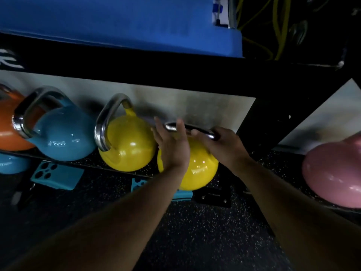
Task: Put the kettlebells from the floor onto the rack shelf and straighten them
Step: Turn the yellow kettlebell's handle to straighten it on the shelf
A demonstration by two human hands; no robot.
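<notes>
Dim gym light falls on a black rack with a speckled rubber shelf [125, 170] before a pale wall. At its right end, beside the upright, the right hand [224, 145] is wrapped around the steel handle [187, 128] of a yellow kettlebell [201, 169]; the left hand [172, 143] lies flat, fingers spread, against handle and ball. This looks like the setting-down or straightening step; next, likely, squaring it to its twin [127, 145], which sits just beside it. Both are glossy, round and heavy-looking. Further left sit a blue bell [62, 135] and an orange bell [7, 128].
</notes>
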